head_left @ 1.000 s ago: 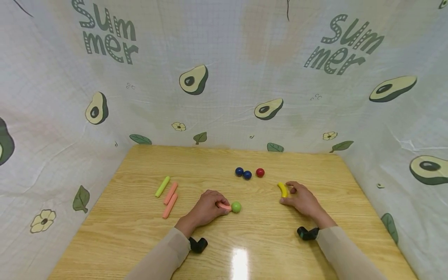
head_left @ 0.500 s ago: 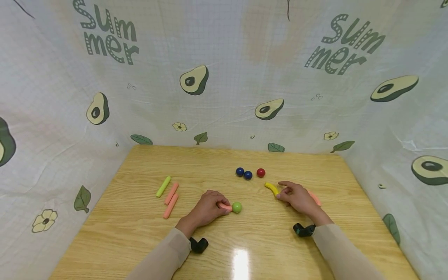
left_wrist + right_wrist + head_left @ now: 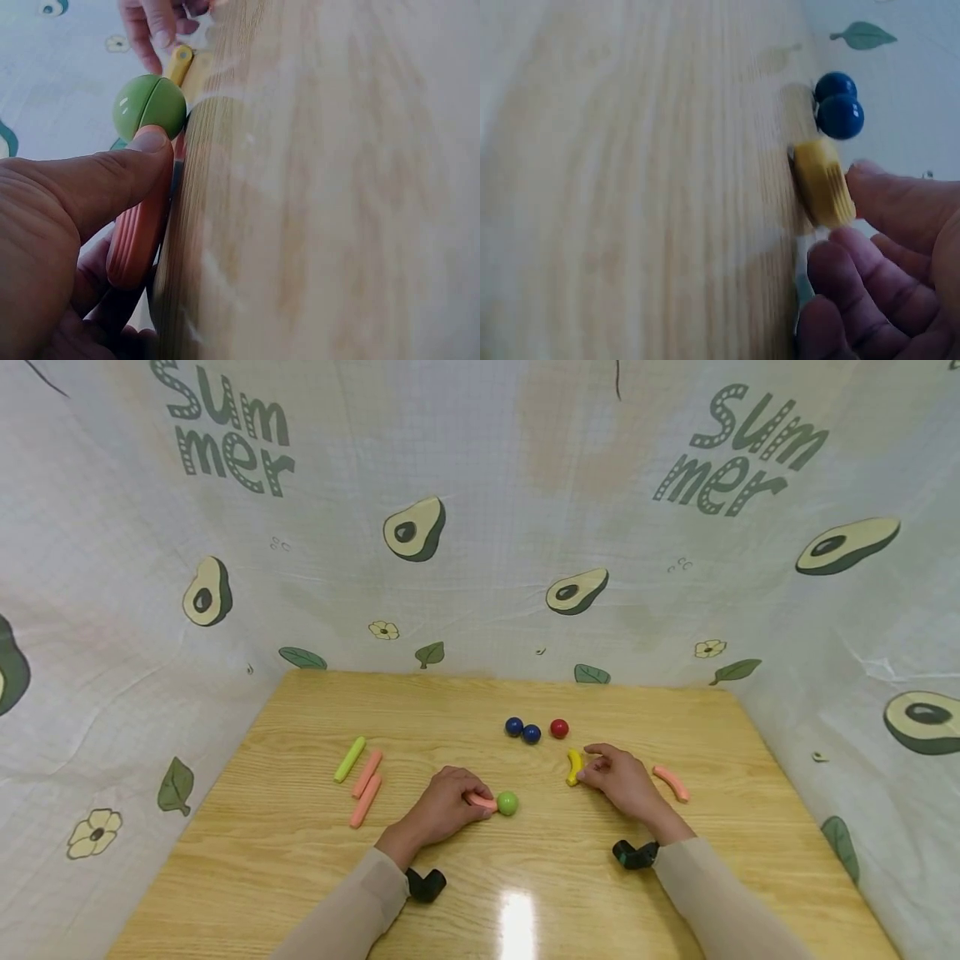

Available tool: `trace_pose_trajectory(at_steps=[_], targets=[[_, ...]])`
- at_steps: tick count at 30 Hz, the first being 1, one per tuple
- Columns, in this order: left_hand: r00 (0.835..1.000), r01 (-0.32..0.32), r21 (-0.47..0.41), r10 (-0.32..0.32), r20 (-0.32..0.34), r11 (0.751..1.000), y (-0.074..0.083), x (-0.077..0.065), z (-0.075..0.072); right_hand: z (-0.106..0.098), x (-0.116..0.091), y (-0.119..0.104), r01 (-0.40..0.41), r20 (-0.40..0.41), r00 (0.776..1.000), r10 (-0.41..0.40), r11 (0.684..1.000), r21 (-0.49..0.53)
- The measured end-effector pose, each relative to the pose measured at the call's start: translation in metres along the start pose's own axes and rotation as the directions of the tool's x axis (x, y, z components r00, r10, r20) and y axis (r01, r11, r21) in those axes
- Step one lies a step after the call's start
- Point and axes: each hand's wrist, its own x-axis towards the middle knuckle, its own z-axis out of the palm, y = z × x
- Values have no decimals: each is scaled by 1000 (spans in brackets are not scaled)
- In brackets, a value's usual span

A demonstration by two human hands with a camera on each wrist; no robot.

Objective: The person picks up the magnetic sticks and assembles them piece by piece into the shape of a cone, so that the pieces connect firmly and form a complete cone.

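My left hand (image 3: 448, 802) pinches a coral-pink curved stick (image 3: 140, 229) between thumb and fingers, low over the wooden table. The stick's front end meets a green ball (image 3: 507, 802), which has a seam round it in the left wrist view. Further right, my right hand (image 3: 619, 779) is beside a yellow curved stick (image 3: 574, 767), its thumb (image 3: 881, 191) at the stick's side and no finger closed round it. The yellow stick (image 3: 823, 184) is a little blurred in the right wrist view. Whether the fingers touch it cannot be told.
Two blue balls (image 3: 522, 730) and a red ball (image 3: 559, 728) lie behind the yellow stick. Another coral-pink curved stick (image 3: 671, 783) lies right of my right hand. On the left are a yellow-green stick (image 3: 349, 760) and two straight coral-pink sticks (image 3: 366, 800). A printed cloth (image 3: 487, 568) hangs behind.
My right hand and the yellow stick have shifted left, and the stick has turned. The coral-pink stick on the right has come into view. My left hand stays put.
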Motion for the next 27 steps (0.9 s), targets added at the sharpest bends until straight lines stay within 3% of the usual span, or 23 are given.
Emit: trace_pose_trajectory(at_steps=[2, 7, 13, 27], targets=[[1000, 0, -5, 0, -2, 1000, 0, 0, -1, -2, 4, 1, 36, -11, 999, -36, 999, -34], [1000, 3, -11, -3, 1, 1000, 0, -1, -1, -6, 12, 1, 101, 78, 992, -99, 994, -35], [1000, 3, -17, -3, 6, 1000, 1, -1, -1, -8, 15, -4, 112, 136, 985, -102, 991, -67], [1000, -1, -10, 1, 7, 1000, -1, 1, -2, 4, 14, -3, 59, 82, 995, -51, 993, -101]])
